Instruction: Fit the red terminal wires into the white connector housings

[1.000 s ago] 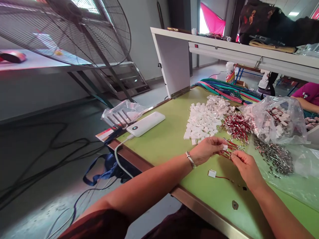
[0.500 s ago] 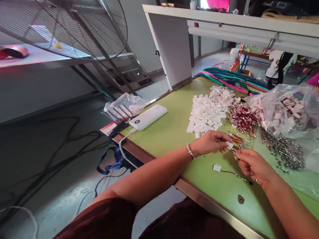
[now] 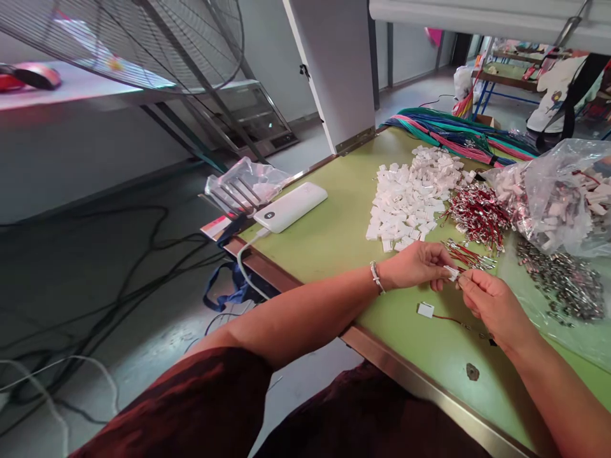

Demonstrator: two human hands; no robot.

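My left hand (image 3: 422, 266) pinches a small white connector housing (image 3: 451, 273) between thumb and fingertips. Against its near end, the closed fingertips of my right hand (image 3: 491, 308) grip a thin wire lead (image 3: 460, 278), mostly hidden by the fingers. Below the hands lies a white connector with a red wire (image 3: 426, 310), its far end under my right hand. Just beyond my fingers is a small bundle of red wires with metal terminals (image 3: 470, 256). Behind it are a heap of red wires (image 3: 480, 215) and a wide pile of white housings (image 3: 405, 203).
To the right, loose metal terminals (image 3: 563, 280) lie on clear plastic, below a plastic bag (image 3: 563, 197) of white parts. Coloured cables (image 3: 458, 137) run along the back. A white power bank (image 3: 291, 207) with a cable sits near the left edge of the green table (image 3: 344, 216).
The camera view has tilted down, and shifted slightly left. My right fingertips have come closer to the white housing, and the metal terminal seen between them earlier is now mostly hidden.
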